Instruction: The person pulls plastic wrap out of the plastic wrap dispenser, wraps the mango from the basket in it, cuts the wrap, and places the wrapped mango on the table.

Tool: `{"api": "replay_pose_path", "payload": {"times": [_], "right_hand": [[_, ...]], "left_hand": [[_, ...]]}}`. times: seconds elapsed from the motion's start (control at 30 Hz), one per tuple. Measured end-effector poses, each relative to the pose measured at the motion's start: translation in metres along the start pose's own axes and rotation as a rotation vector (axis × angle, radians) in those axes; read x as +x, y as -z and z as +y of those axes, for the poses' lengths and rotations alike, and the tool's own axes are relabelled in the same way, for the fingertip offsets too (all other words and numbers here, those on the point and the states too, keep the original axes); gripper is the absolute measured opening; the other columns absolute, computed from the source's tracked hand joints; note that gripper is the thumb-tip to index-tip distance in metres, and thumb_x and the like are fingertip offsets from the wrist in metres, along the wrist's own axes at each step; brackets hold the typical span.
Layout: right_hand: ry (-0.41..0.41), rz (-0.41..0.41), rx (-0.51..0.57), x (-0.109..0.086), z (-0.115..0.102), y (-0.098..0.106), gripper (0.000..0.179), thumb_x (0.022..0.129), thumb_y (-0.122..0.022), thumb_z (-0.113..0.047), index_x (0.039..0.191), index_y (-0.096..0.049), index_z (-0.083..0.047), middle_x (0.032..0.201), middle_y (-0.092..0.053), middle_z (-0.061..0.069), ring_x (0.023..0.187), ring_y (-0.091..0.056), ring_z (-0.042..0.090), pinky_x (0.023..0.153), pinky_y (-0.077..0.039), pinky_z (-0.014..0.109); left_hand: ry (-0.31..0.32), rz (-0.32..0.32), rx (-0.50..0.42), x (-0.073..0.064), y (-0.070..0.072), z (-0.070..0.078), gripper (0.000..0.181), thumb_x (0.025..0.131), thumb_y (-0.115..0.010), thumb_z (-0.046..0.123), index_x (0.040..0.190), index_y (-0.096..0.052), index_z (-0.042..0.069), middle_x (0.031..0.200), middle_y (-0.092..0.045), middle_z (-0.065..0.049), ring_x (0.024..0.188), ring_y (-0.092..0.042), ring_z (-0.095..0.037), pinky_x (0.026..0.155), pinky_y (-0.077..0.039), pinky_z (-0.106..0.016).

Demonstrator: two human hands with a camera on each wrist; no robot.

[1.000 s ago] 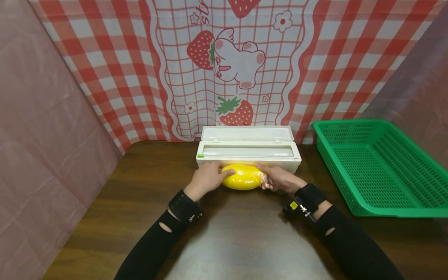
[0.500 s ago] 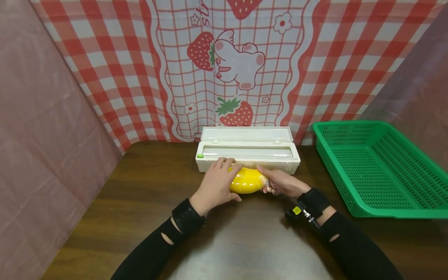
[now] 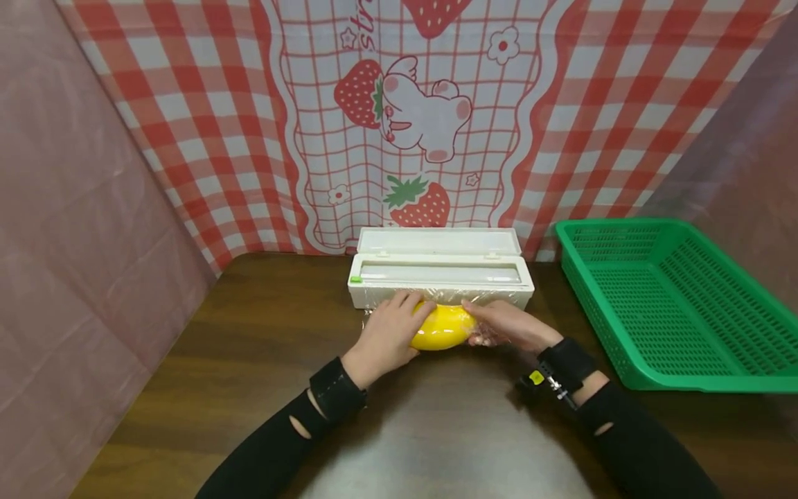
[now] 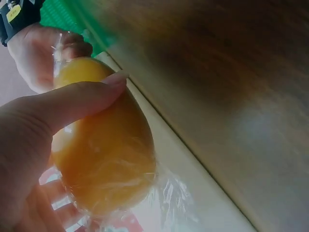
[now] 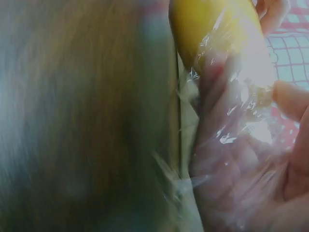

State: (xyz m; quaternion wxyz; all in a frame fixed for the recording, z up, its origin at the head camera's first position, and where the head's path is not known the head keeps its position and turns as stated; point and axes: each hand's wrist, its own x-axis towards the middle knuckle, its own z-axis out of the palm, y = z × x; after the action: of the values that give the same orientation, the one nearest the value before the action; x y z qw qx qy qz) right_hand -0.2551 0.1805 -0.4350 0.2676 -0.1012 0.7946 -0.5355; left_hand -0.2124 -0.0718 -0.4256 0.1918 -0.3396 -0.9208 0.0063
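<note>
Left edge: slants from the table's (image 3: 399,443) far left corner; a broad stretch of wood lies between it and the left sleeve.
Far edge: white box (image 3: 439,259) set along it, lid raised, checked cloth (image 3: 206,104) behind.
Right side: green basket (image 3: 711,383), a narrow strip of wood between it and the box.
Near side: shiny wood between the sleeves.
Left hand (image 3: 383,336): curled round the left end, thumb across one face, fingers on the other; spread as wide as the girth.
Right hand (image 3: 517,326): thumb and fingers closed on the right end, film across the palm.
Yellow object (image 3: 444,331): rounded, glossy, lengthwise just in front of the box; whether it touches wood, cannot tell.
Clear film (image 4: 176,203): creased, clinging to it, loose sheet by the left end.
</note>
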Motion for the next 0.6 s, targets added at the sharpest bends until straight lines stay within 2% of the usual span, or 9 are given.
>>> {"api": "replay_pose_path", "payload": {"times": [0.07,0.17,0.27,0.33,0.4,0.47,0.53,0.6], "right_hand": [[0.084,0.100,-0.146,-0.004,-0.002,0.003,0.054,0.087,-0.050,-0.056,0.081,-0.064,-0.004,0.063,-0.055,0.005,0.055,-0.049,0.016,0.053,-0.040,0.028],[0.227,0.304,-0.421,-0.010,-0.005,0.007,0.042,0.085,-0.056,-0.052,0.074,-0.063,-0.012,0.060,-0.050,0.001,0.053,-0.044,0.016,0.052,-0.037,0.030],[0.383,0.484,-0.602,-0.015,-0.009,0.005,0.028,0.084,-0.062,-0.045,0.079,-0.062,-0.017,0.064,-0.054,-0.005,0.057,-0.048,0.013,0.055,-0.040,0.031],[0.519,0.548,-0.680,-0.018,-0.012,0.001,0.025,0.081,-0.066,-0.041,0.086,-0.062,-0.016,0.072,-0.057,-0.006,0.064,-0.051,0.011,0.059,-0.044,0.030],[0.670,0.543,-0.758,-0.019,-0.014,-0.005,0.033,0.078,-0.070,-0.039,0.095,-0.062,-0.013,0.084,-0.058,-0.004,0.076,-0.052,0.012,0.067,-0.045,0.031],[0.786,0.480,-0.847,-0.019,-0.014,-0.012,0.049,0.074,-0.072,-0.044,0.108,-0.059,-0.010,0.099,-0.057,0.000,0.091,-0.050,0.015,0.077,-0.044,0.033],[0.849,0.412,-0.934,-0.019,-0.014,-0.018,0.066,0.069,-0.074,-0.048,0.120,-0.054,-0.010,0.112,-0.052,0.003,0.103,-0.044,0.019,0.085,-0.041,0.036],[0.857,0.371,-1.008,-0.017,-0.012,-0.024,0.080,0.066,-0.075,-0.050,0.130,-0.048,-0.012,0.121,-0.048,0.004,0.109,-0.040,0.021,0.090,-0.039,0.037]], "left_hand": [[0.000,0.003,0.000,0.000,0.000,0.000,0.078,0.062,-0.079,0.043,0.127,-0.044,0.017,0.120,-0.043,-0.003,0.109,-0.039,-0.020,0.083,-0.043,-0.034],[0.005,0.007,-0.003,0.001,-0.001,0.001,0.078,0.062,-0.080,0.042,0.127,-0.045,0.017,0.119,-0.043,-0.002,0.109,-0.039,-0.020,0.085,-0.042,-0.034],[0.005,0.012,-0.002,0.000,-0.001,0.001,0.078,0.062,-0.080,0.043,0.126,-0.045,0.016,0.119,-0.044,-0.002,0.109,-0.040,-0.020,0.085,-0.042,-0.034],[0.005,0.018,-0.005,0.001,-0.001,0.000,0.077,0.062,-0.079,0.042,0.126,-0.046,0.016,0.119,-0.045,-0.003,0.109,-0.041,-0.021,0.084,-0.043,-0.034],[0.005,0.021,-0.007,0.001,-0.001,-0.001,0.077,0.062,-0.079,0.043,0.126,-0.047,0.016,0.119,-0.046,-0.004,0.110,-0.041,-0.021,0.084,-0.043,-0.034],[0.012,0.015,-0.024,0.002,-0.001,-0.001,0.077,0.062,-0.079,0.043,0.127,-0.046,0.016,0.119,-0.046,-0.004,0.110,-0.041,-0.021,0.084,-0.044,-0.033],[0.022,0.001,-0.046,0.001,0.000,-0.002,0.078,0.063,-0.078,0.044,0.128,-0.046,0.016,0.120,-0.046,-0.003,0.111,-0.040,-0.020,0.083,-0.044,-0.033],[0.032,-0.009,-0.077,0.000,0.001,-0.003,0.078,0.063,-0.078,0.045,0.129,-0.045,0.017,0.120,-0.045,-0.003,0.112,-0.040,-0.020,0.082,-0.045,-0.033]]}}
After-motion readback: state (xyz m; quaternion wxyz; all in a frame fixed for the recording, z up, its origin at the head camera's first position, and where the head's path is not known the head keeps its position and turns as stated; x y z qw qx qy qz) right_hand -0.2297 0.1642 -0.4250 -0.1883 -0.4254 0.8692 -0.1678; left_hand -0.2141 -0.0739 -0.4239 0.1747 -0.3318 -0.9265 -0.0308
